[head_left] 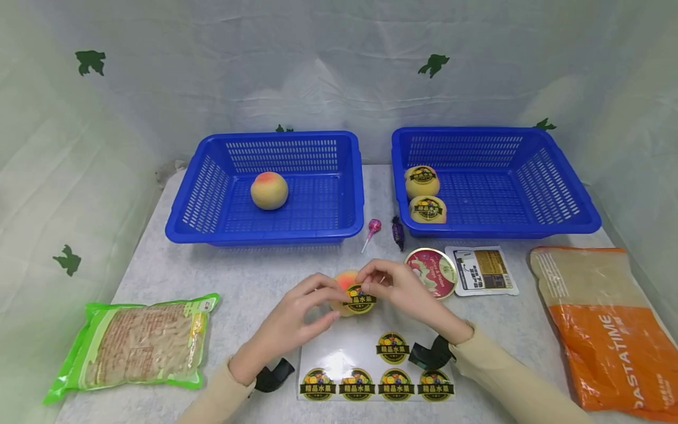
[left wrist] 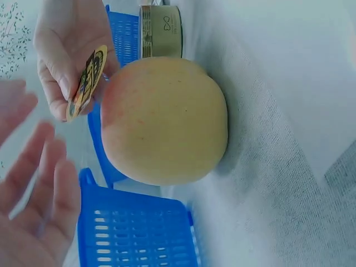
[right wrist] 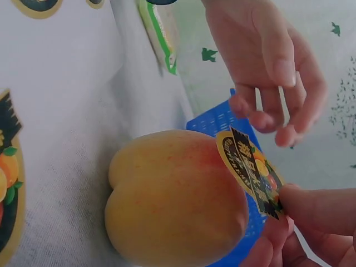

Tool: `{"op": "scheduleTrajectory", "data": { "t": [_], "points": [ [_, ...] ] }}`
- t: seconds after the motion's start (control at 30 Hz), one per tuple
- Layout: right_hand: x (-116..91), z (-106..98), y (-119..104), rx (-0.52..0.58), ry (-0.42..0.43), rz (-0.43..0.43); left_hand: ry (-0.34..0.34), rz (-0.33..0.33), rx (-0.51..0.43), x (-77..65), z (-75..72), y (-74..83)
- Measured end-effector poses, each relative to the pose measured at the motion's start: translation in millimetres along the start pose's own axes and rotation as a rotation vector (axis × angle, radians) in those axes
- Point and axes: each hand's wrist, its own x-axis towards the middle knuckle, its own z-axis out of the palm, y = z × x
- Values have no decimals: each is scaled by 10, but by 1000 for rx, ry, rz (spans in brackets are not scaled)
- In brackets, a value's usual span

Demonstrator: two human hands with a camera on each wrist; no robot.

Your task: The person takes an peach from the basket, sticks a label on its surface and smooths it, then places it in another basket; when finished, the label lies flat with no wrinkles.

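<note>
A peach (left wrist: 167,122) rests on the table between my two hands. My right hand (head_left: 405,291) pinches a round black-and-gold fruit sticker (right wrist: 250,172) at its edge between thumb and fingers. In the right wrist view the sticker stands tilted by the peach's reddish side; whether it touches the skin I cannot tell. My left hand (head_left: 296,312) is at the other side of the peach, fingers loosely bent and holding nothing. Below the peach lies a white sticker sheet (head_left: 339,352) with several matching stickers along its lower part.
The left blue basket (head_left: 281,238) holds one plain peach (head_left: 269,191); the right blue basket (head_left: 503,229) holds two stickered peaches. A lollipop (head_left: 374,227), purple candy (head_left: 398,234), round tin (head_left: 431,274) and white packet (head_left: 482,271) lie nearby. Bags (head_left: 143,344) (head_left: 609,335) flank the table.
</note>
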Motion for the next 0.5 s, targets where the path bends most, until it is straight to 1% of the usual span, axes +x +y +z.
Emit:
{"op": "scheduleTrajectory", "data": {
  "t": [0.07, 0.13, 0.2, 0.23, 0.4, 0.5],
  "points": [
    [36, 15, -8, 9, 8, 7, 27, -56, 28, 13, -7, -32],
    [65, 30, -7, 7, 21, 16, 39, -108, 45, 27, 8, -61],
    [102, 55, 95, 3, 36, 10, 42, -151, 52, 35, 34, -92],
    [110, 62, 100, 1, 43, 6, 42, -168, 52, 38, 48, -106],
    [142, 97, 131, -11, 75, -7, 50, -232, 38, 38, 111, -170],
    [146, 111, 136, -20, 95, -26, 55, -258, 32, 41, 140, -198]
  ]
}}
